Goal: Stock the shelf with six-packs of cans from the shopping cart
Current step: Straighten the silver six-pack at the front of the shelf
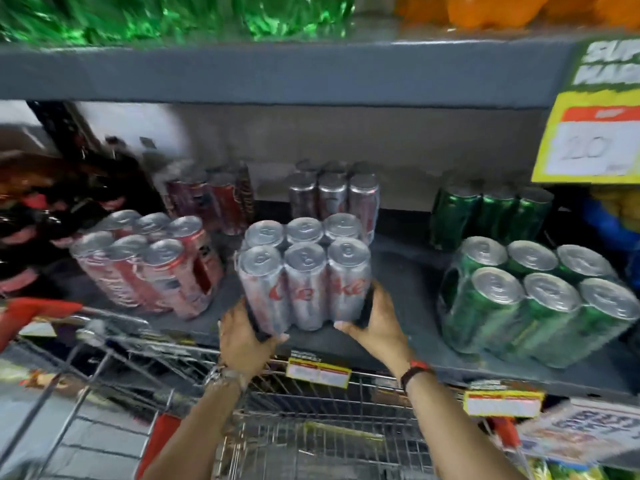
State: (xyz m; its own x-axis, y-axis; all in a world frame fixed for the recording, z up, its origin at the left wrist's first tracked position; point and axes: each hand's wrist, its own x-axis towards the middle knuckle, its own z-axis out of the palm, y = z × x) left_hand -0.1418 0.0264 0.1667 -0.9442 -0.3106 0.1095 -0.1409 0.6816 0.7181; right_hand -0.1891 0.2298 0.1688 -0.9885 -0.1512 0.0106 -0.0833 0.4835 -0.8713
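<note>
The silver six-pack (304, 271) is gripped at its lower corners by the left hand (247, 337) and the right hand (372, 323), fingers curled against its sides, and is set at the front edge of the shelf (398, 344). Open shelf is left on both sides, before the red six-pack (149, 265) and the green six-pack (533, 299). Both forearms are raised over the shopping cart (311, 427). More packs are stood behind.

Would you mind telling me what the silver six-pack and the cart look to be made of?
Silver six-pack: apparently aluminium cans, with bright metallic tops, under glossy clear plastic wrap that glints. Shopping cart: thin wire mesh, seemingly plated steel, with a grey metallic sheen.
</note>
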